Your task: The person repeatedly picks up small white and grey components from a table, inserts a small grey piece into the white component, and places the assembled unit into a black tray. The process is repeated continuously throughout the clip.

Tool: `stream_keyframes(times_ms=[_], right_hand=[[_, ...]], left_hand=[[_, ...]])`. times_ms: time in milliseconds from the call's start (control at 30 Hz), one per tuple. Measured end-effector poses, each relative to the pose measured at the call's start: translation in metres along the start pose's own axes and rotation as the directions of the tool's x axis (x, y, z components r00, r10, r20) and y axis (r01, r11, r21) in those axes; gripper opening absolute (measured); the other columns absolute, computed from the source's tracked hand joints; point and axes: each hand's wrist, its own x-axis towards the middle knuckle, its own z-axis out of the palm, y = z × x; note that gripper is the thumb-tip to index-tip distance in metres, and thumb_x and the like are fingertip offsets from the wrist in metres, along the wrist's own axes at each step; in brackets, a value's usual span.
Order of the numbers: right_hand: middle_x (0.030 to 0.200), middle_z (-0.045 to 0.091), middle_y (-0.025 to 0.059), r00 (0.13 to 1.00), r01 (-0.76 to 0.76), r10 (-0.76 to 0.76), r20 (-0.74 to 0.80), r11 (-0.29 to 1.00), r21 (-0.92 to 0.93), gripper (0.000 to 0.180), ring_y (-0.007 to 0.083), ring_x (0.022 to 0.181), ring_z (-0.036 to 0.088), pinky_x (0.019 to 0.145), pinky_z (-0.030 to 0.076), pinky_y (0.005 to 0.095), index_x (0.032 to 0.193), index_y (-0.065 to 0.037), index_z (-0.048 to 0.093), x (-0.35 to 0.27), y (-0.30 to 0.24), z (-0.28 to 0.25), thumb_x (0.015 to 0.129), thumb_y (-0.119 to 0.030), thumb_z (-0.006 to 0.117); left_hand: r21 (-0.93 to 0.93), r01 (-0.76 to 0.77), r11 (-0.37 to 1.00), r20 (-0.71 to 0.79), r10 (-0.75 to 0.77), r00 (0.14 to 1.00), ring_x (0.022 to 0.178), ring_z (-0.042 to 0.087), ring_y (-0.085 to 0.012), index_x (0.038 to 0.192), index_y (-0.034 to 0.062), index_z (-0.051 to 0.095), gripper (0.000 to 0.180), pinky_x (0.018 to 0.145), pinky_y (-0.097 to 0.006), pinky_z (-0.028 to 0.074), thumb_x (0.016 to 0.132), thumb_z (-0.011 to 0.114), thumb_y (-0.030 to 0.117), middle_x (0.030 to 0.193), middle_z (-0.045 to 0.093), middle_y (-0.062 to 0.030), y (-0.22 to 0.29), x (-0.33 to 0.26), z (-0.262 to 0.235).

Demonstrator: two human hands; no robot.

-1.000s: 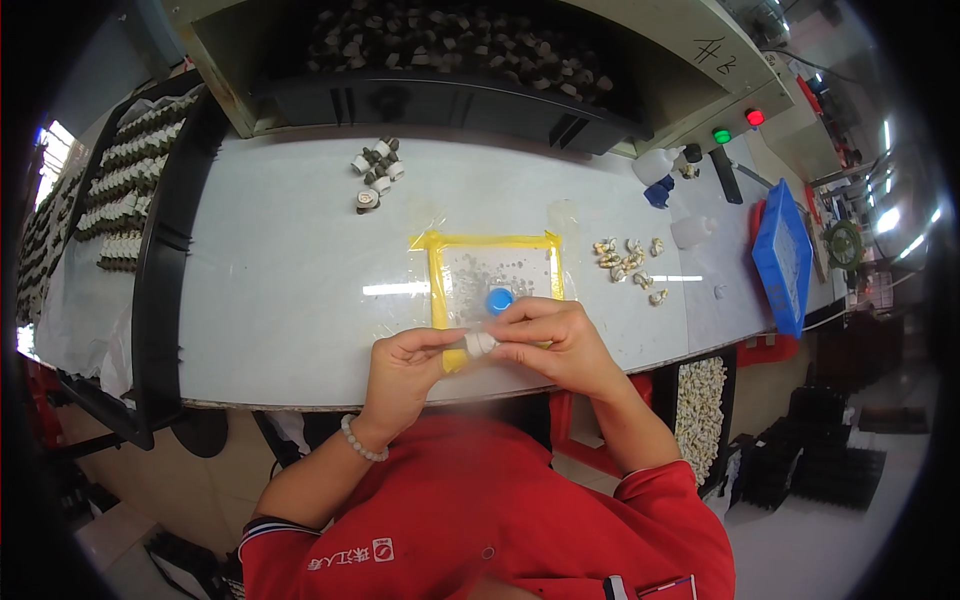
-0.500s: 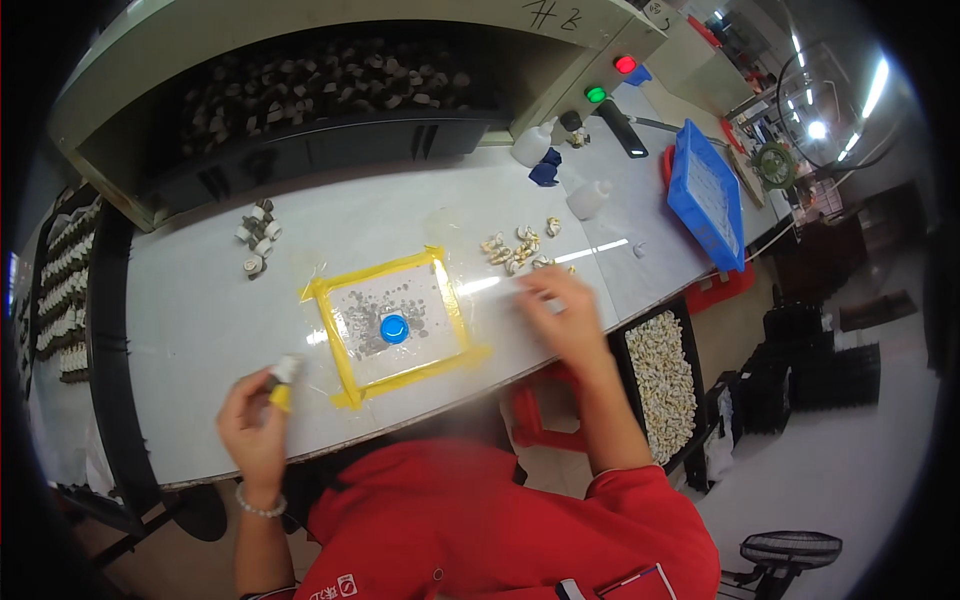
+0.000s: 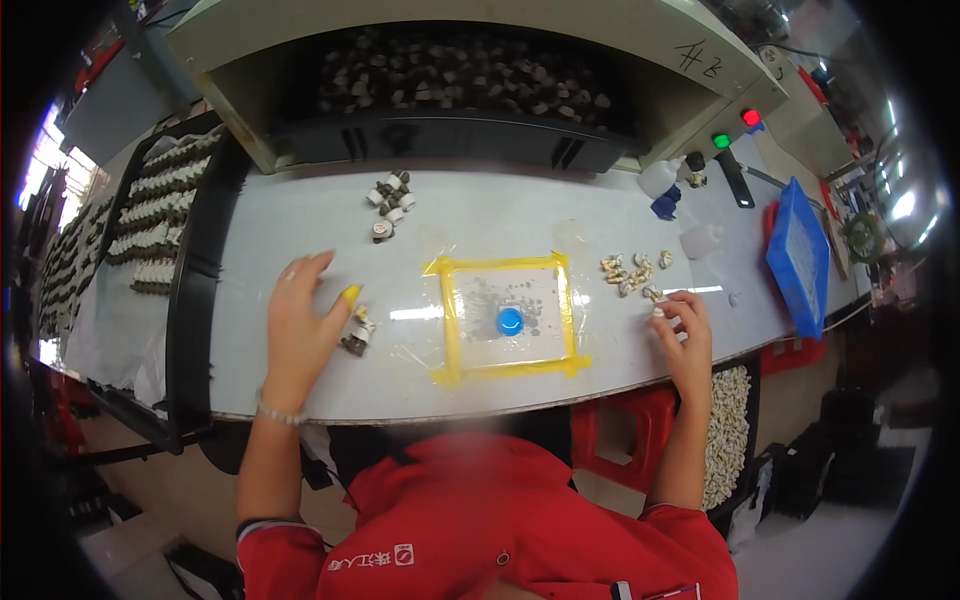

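Observation:
My left hand [image 3: 303,318] is over the left of the table, fingers stretched and thumb apart, a yellow cover on the thumb tip. Just right of that thumb are small dark-and-white parts [image 3: 358,334], apparently resting on the table. On the right, my right hand [image 3: 686,340] pinches a small white part [image 3: 657,313] between thumb and fingertips. Beyond it lies a loose group of small white-and-gold parts [image 3: 628,275]. Between my hands a blue round cap-like piece [image 3: 510,321] sits on a grey-spotted sheet [image 3: 480,345] framed with yellow tape [image 3: 452,320].
Several dark-and-white parts [image 3: 392,200] stand farther back. A cabinet [image 3: 700,70] holds a heap of them at the rear. A black tray [image 3: 195,290] with rows is at left. White bottles [image 3: 703,240] and a blue tray [image 3: 797,262] stand right; a red stool [image 3: 625,440] is below.
The view has swung left. My left hand has let go of the dark-and-white piece it held and opened. My right hand, near the white-and-gold group, now pinches a small part.

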Motion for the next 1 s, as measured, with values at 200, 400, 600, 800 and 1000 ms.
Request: stream_keyframes(times_ms=[200,400,600,800,1000], right_hand=[[0.093,0.061,0.0079,0.867,0.234,-0.261,0.425,0.965,0.116,0.018,0.0210,0.080,0.059,0.069,0.047,0.0289,0.099,-0.003,0.064,0.001,-0.053,0.034,0.084,-0.012,0.061],[0.089,0.060,0.0101,0.832,0.421,-0.362,0.420,0.905,-0.054,0.020,0.0263,0.080,0.060,0.071,0.049,0.0334,0.101,-0.004,0.064,0.004,-0.069,0.058,0.083,-0.013,0.064],[0.081,0.061,0.0083,0.831,0.488,-0.469,0.301,0.873,0.012,0.024,0.0240,0.074,0.061,0.063,0.050,0.0330,0.094,-0.004,0.065,0.004,-0.049,0.063,0.073,-0.010,0.072],[0.080,0.061,0.0073,0.800,0.580,-0.541,0.258,0.807,-0.106,0.020,0.0225,0.070,0.060,0.060,0.049,0.0326,0.092,-0.005,0.068,0.005,-0.056,0.062,0.072,-0.007,0.071],[0.080,0.061,0.0075,0.827,0.535,-0.485,0.285,0.836,-0.127,0.022,0.0225,0.068,0.059,0.060,0.049,0.0335,0.095,-0.005,0.069,0.005,-0.060,0.063,0.073,-0.006,0.069]], left_hand=[[-0.016,0.024,1.000,0.214,-0.020,0.977,0.079,0.059,-0.0274,0.105,-0.0009,0.059,0.033,0.073,-0.034,0.049,0.074,0.069,0.007,0.095,0.062,-0.0154,-0.004,0.055,0.036],[0.128,-0.378,0.917,0.098,0.368,0.925,0.086,0.057,-0.0298,0.092,-0.0003,0.058,0.021,0.078,-0.037,0.048,0.072,0.066,0.002,0.088,0.060,-0.0129,-0.011,0.045,0.047],[0.031,-0.319,0.947,0.383,0.283,0.879,0.089,0.058,-0.0323,0.099,-0.0007,0.059,0.027,0.082,-0.038,0.047,0.072,0.063,0.000,0.096,0.061,-0.0157,0.008,0.032,0.023],[-0.093,-0.267,0.959,0.427,0.280,0.860,0.088,0.056,-0.0300,0.103,-0.0019,0.060,0.031,0.082,-0.038,0.047,0.073,0.058,-0.002,0.092,0.061,-0.0130,0.009,0.041,0.011],[-0.086,-0.304,0.949,0.470,0.307,0.828,0.084,0.056,-0.0292,0.101,-0.0001,0.062,0.028,0.077,-0.036,0.046,0.073,0.061,-0.001,0.089,0.057,-0.0129,0.005,0.038,0.024]])
